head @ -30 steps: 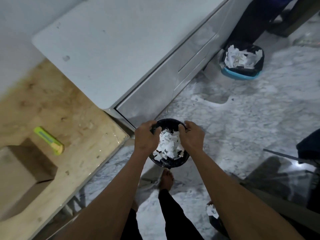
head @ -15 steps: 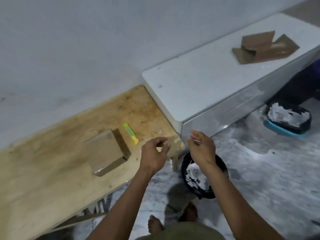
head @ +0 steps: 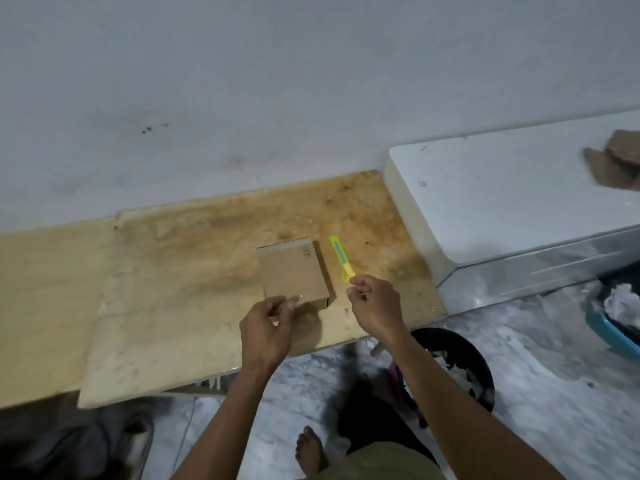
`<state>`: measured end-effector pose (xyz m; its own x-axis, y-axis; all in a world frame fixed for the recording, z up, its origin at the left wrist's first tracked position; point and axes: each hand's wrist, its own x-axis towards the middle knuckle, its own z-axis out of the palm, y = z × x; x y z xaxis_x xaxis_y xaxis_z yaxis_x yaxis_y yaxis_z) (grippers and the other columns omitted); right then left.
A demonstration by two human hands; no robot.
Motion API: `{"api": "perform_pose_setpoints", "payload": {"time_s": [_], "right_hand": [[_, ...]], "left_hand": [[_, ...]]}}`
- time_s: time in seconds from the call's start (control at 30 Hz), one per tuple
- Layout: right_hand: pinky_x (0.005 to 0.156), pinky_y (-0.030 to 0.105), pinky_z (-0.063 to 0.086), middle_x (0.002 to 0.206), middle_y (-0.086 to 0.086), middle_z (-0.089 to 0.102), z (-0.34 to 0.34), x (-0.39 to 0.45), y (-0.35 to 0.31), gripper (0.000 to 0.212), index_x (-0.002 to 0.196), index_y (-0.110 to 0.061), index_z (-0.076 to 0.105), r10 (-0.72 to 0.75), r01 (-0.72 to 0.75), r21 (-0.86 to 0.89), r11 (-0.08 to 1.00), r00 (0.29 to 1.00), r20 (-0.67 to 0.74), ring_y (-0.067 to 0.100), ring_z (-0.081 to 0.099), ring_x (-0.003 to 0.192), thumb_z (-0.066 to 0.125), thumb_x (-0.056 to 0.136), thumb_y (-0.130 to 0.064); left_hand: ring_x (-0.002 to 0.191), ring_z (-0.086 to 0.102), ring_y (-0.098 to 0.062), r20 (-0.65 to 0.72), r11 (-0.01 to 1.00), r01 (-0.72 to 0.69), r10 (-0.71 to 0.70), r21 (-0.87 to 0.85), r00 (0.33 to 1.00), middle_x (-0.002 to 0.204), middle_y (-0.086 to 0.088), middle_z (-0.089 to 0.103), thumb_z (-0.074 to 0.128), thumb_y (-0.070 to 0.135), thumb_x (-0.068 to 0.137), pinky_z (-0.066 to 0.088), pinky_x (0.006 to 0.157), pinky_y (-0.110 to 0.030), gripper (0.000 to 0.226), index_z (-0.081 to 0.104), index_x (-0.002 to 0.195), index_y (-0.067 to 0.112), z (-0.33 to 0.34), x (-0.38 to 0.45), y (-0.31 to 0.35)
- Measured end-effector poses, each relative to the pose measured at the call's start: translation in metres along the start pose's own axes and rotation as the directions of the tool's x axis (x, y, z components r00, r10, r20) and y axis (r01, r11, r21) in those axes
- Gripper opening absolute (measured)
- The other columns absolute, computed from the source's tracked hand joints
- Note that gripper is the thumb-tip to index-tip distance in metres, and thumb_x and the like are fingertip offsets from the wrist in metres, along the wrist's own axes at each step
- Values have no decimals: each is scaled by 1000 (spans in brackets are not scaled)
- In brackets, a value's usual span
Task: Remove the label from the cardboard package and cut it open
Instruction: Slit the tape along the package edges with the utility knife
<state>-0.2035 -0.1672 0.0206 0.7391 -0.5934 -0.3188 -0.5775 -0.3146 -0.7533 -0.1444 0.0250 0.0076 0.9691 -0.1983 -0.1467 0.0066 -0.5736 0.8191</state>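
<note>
A small brown cardboard package [head: 294, 271] lies flat on the stained wooden table [head: 190, 271]; I see no label on its top face. A yellow-green utility knife [head: 341, 256] rests just right of it. My left hand [head: 265, 327] hovers at the package's near left corner, fingers loosely curled and holding nothing. My right hand [head: 375, 304] is just short of the knife's near end, thumb and forefinger slightly apart, with nothing visible in it.
A white cabinet [head: 502, 195] adjoins the table on the right, with flattened cardboard [head: 616, 164] on top. A black bin [head: 460, 362] of paper scraps stands on the marble floor under my right arm. Another bin [head: 609, 327] stands far right. My bare foot [head: 310, 448] is below.
Both hands left the black bin of scraps and rose to the table. My view swung from the floor up to the package and knife, and the hands now hover near them.
</note>
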Motion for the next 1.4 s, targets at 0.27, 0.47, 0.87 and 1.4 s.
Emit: {"api": "perform_pose_setpoints", "payload": {"time_s": [0.27,0.47,0.87,1.4], "right_hand": [[89,35,48,116,11,69,32,84,-5,29,120,-9,65,-13,-3,-267,964,998,-57,31,62,107,52,94,-15],[76,32,48,117,11,68,41,132,2,35,124,-17,63,96,-109,-269,957,994,-60,31,62,107,66,90,-23],[90,28,42,120,11,60,48,163,13,30,115,-9,65,45,-25,-348,937,998,50,28,52,115,66,85,-11],[78,32,56,96,-3,70,56,193,-90,47,143,-20,46,-374,469,25,883,670,641,16,71,89,48,98,-5]], "left_hand": [[123,53,-34,-88,986,113,-102,126,991,133,-18,56,59,32,97,39,92,-31,42,59,132,10,21,44,-20],[129,42,-38,-82,973,129,-115,190,990,144,-18,38,55,49,95,43,94,-40,56,47,139,15,44,82,-19],[136,41,-38,-44,938,176,-170,299,984,155,-16,28,38,62,96,52,92,-50,57,30,145,34,62,96,-18],[135,44,-34,-91,944,168,-147,284,985,156,-10,29,39,60,98,56,85,-51,57,31,148,34,66,95,-30]]}}
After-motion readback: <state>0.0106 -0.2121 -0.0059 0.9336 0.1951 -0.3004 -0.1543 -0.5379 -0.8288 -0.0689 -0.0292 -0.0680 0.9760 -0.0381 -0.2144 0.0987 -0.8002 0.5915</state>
